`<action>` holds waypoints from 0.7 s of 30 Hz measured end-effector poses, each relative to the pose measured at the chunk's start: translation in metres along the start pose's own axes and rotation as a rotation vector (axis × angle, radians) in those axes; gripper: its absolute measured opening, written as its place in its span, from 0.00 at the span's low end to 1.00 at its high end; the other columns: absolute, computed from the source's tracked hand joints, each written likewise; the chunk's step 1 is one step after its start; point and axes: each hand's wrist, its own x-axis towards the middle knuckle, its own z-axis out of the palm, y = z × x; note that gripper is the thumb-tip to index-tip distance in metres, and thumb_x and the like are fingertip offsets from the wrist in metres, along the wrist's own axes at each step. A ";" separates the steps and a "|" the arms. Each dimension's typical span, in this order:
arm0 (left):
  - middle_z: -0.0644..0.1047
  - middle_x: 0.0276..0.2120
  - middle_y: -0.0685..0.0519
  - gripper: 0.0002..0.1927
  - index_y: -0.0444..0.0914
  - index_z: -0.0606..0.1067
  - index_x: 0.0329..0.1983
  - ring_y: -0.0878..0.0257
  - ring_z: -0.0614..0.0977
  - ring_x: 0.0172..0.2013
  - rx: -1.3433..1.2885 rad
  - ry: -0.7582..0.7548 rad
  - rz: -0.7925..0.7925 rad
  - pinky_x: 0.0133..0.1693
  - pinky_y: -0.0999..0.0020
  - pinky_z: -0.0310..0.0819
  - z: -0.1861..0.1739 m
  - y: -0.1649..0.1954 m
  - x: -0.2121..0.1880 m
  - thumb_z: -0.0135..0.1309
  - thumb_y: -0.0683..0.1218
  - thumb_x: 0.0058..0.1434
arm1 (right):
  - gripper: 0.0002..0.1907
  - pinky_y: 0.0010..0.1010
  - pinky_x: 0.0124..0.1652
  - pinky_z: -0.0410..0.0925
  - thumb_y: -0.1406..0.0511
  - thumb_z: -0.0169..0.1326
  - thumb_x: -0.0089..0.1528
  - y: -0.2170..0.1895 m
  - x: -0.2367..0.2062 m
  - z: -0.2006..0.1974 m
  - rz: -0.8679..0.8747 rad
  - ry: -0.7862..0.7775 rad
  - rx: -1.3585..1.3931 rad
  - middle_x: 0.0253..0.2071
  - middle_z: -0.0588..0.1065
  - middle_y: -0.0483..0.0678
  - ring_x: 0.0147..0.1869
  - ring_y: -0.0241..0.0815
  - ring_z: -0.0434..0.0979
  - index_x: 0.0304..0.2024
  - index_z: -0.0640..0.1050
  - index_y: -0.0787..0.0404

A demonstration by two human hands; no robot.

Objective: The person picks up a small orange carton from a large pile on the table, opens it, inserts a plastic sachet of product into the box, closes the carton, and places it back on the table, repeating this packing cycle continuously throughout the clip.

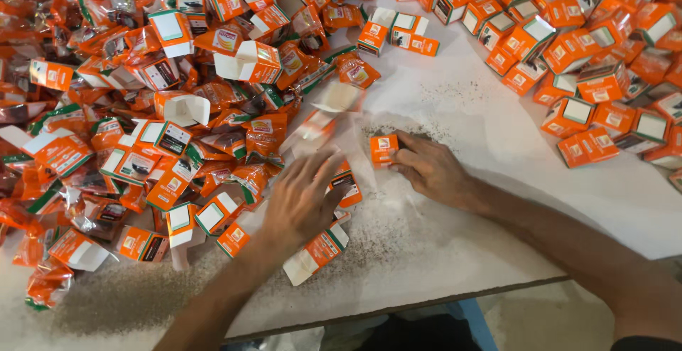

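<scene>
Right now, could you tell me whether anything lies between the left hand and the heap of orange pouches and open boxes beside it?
Nothing visible does. The left hand lies spread, already over a pouch and an open box at the edge of the heap. The right hand is apart, pinching a small orange box on the white table.

From my feed I saw little of the room itself. A white counter (497, 180) filled nearly the whole view, its surface matte and dusted with fine dark specks, thickest near the middle and along the near left. Its front edge (398, 307) ran at a slant across the bottom, showing a thin brown core like board. Below that edge I made out a strip of pale floor (547, 319) and a bit of blue (472, 322) I could not identify. Light was even and soft, with faint shadows. No walls or windows were visible.
</scene>
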 end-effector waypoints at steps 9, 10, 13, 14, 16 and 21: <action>0.74 0.43 0.46 0.24 0.39 0.72 0.53 0.46 0.76 0.47 -0.038 -0.118 -0.137 0.49 0.50 0.71 0.022 0.000 -0.056 0.63 0.48 0.55 | 0.15 0.44 0.49 0.72 0.70 0.61 0.59 0.011 0.003 -0.003 0.150 0.113 0.059 0.55 0.74 0.60 0.53 0.62 0.77 0.47 0.74 0.64; 0.74 0.45 0.46 0.22 0.39 0.72 0.54 0.46 0.76 0.49 -0.073 -0.095 -0.081 0.51 0.50 0.72 0.025 -0.004 -0.050 0.62 0.49 0.57 | 0.15 0.45 0.51 0.71 0.70 0.61 0.59 0.011 0.004 -0.005 0.075 0.129 0.025 0.55 0.74 0.60 0.55 0.63 0.76 0.47 0.74 0.63; 0.75 0.52 0.48 0.21 0.41 0.72 0.62 0.48 0.77 0.53 -0.026 0.047 0.232 0.55 0.52 0.72 0.029 -0.025 -0.019 0.58 0.48 0.67 | 0.15 0.45 0.52 0.71 0.70 0.61 0.59 0.009 0.006 -0.008 0.090 0.086 0.030 0.54 0.74 0.58 0.56 0.63 0.76 0.46 0.72 0.64; 0.74 0.54 0.45 0.23 0.39 0.71 0.63 0.46 0.76 0.55 -0.035 0.041 0.286 0.56 0.51 0.71 0.029 -0.031 -0.010 0.57 0.51 0.67 | 0.15 0.45 0.51 0.71 0.70 0.61 0.59 0.008 0.005 -0.008 0.114 0.074 0.042 0.54 0.74 0.58 0.55 0.62 0.76 0.46 0.73 0.64; 0.73 0.58 0.40 0.29 0.36 0.69 0.63 0.43 0.74 0.59 -0.044 0.046 0.409 0.60 0.49 0.68 0.032 -0.043 0.010 0.57 0.56 0.65 | 0.14 0.45 0.50 0.71 0.69 0.61 0.59 0.008 0.005 -0.008 0.145 0.060 0.049 0.55 0.75 0.58 0.54 0.61 0.77 0.47 0.73 0.64; 0.75 0.46 0.45 0.33 0.33 0.74 0.51 0.49 0.74 0.51 0.129 -0.127 0.380 0.55 0.49 0.65 0.040 -0.049 0.023 0.58 0.65 0.57 | 0.15 0.46 0.49 0.71 0.68 0.62 0.60 0.016 0.001 -0.006 0.137 0.066 0.003 0.56 0.73 0.60 0.53 0.62 0.76 0.45 0.72 0.64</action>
